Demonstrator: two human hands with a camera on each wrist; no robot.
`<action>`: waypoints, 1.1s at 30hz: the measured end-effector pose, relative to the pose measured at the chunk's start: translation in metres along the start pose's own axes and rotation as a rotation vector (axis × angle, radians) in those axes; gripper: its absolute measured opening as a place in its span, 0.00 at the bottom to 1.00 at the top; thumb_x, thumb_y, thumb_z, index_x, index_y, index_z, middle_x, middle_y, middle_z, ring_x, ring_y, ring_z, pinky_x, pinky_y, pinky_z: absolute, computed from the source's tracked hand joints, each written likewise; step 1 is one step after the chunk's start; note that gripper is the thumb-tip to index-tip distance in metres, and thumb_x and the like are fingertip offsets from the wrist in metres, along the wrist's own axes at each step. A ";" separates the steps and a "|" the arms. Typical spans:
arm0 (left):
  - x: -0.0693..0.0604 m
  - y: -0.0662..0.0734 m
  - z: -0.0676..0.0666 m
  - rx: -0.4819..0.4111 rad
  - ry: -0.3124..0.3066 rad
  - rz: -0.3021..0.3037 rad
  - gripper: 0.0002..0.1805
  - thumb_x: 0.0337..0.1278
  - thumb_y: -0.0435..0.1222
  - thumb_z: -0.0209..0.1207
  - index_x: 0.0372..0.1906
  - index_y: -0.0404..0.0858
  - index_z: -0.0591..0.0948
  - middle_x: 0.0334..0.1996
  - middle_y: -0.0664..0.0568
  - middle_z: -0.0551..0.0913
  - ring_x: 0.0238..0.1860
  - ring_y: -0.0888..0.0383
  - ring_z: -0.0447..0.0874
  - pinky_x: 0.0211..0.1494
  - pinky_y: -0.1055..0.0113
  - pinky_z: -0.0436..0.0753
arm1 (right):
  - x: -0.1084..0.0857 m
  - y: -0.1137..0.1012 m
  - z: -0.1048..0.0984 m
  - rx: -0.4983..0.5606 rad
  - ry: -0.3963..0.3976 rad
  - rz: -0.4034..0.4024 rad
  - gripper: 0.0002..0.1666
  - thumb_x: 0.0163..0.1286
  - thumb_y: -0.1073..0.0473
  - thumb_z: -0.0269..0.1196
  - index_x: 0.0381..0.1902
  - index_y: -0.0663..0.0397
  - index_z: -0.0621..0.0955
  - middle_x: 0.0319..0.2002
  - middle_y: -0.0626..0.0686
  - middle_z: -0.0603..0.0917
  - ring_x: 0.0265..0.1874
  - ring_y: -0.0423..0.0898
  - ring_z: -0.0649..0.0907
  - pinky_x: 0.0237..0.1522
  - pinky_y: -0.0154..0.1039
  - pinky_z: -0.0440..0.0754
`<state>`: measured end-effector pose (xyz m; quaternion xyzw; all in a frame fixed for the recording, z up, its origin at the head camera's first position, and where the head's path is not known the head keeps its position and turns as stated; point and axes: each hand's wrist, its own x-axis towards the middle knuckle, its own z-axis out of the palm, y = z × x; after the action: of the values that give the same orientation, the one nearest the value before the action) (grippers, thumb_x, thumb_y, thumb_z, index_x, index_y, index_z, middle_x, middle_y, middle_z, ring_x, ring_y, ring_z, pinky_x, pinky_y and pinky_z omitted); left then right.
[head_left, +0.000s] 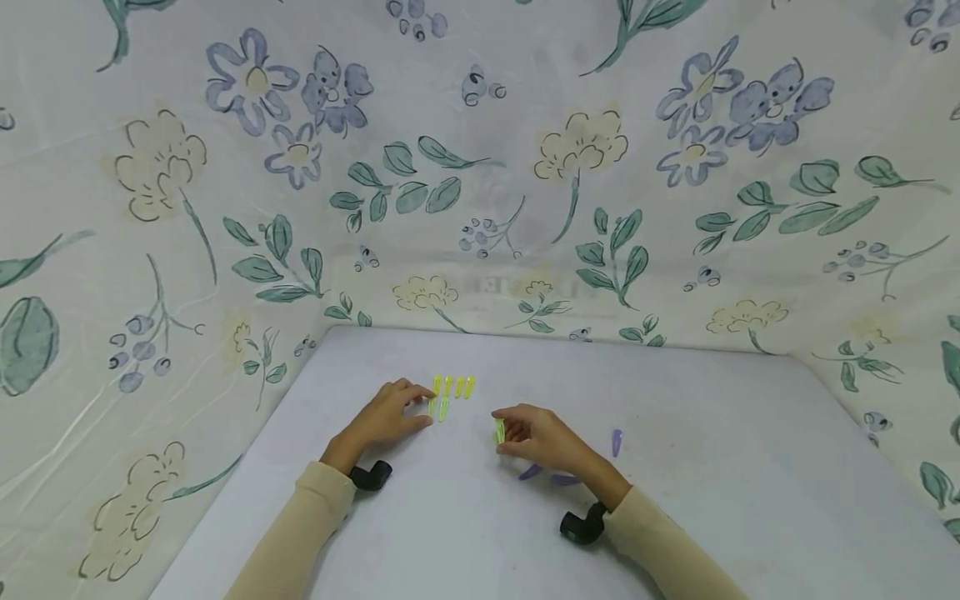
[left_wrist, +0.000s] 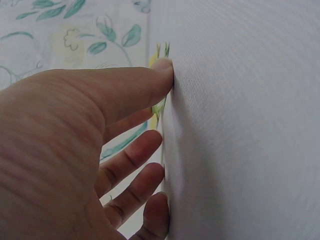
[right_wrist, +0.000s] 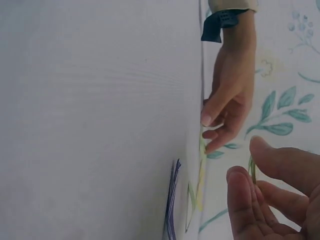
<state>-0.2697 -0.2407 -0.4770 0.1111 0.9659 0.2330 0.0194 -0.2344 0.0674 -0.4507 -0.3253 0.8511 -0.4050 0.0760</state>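
Observation:
My right hand (head_left: 536, 435) pinches a light green snap hair clip (head_left: 499, 431) between thumb and fingertips, above the white table. The right wrist view shows this clip (right_wrist: 253, 172) edge-on. My left hand (head_left: 387, 412) rests at the table with thumb and index finger apart, at the two ends of a green hair clip (head_left: 431, 407). Its other fingers (left_wrist: 135, 190) are spread loosely. Beside that clip lies another green one (head_left: 443, 409). Behind them, several yellow hair clips (head_left: 459, 387) stand in a row.
Purple hair clips lie near my right hand: one apart on the right (head_left: 617, 442), and others (head_left: 564, 480) partly beneath the wrist. A floral sheet (head_left: 480, 233) hangs behind the white table (head_left: 675, 417). Black wrist cameras (head_left: 583, 527) are strapped on both arms.

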 end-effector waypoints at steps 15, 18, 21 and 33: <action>-0.002 0.006 -0.002 -0.005 -0.003 -0.013 0.24 0.57 0.46 0.70 0.59 0.51 0.81 0.49 0.54 0.78 0.50 0.54 0.71 0.57 0.52 0.77 | 0.026 -0.008 0.010 -0.071 -0.007 -0.038 0.28 0.62 0.62 0.72 0.57 0.70 0.79 0.37 0.52 0.87 0.36 0.43 0.86 0.39 0.26 0.83; -0.003 0.006 -0.002 -0.004 -0.005 -0.016 0.24 0.57 0.46 0.70 0.59 0.51 0.81 0.49 0.54 0.78 0.51 0.54 0.72 0.57 0.51 0.78 | 0.031 -0.008 0.014 -0.072 -0.015 -0.035 0.27 0.62 0.61 0.72 0.56 0.70 0.80 0.37 0.52 0.87 0.37 0.43 0.86 0.39 0.26 0.83; -0.003 0.006 -0.002 -0.004 -0.006 -0.022 0.24 0.57 0.46 0.70 0.59 0.51 0.81 0.49 0.54 0.78 0.51 0.53 0.72 0.57 0.50 0.78 | 0.037 -0.009 0.017 -0.067 -0.018 -0.020 0.27 0.62 0.59 0.72 0.55 0.69 0.80 0.38 0.51 0.88 0.37 0.42 0.86 0.40 0.28 0.84; -0.001 0.001 -0.001 0.006 0.004 0.003 0.23 0.57 0.47 0.69 0.58 0.52 0.81 0.48 0.55 0.78 0.51 0.54 0.72 0.56 0.51 0.78 | 0.057 -0.010 0.030 -0.062 0.008 0.017 0.27 0.63 0.56 0.72 0.55 0.65 0.81 0.38 0.51 0.89 0.36 0.39 0.86 0.36 0.28 0.83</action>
<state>-0.2684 -0.2403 -0.4754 0.1120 0.9665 0.2304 0.0167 -0.2621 0.0084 -0.4550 -0.3185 0.8662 -0.3793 0.0659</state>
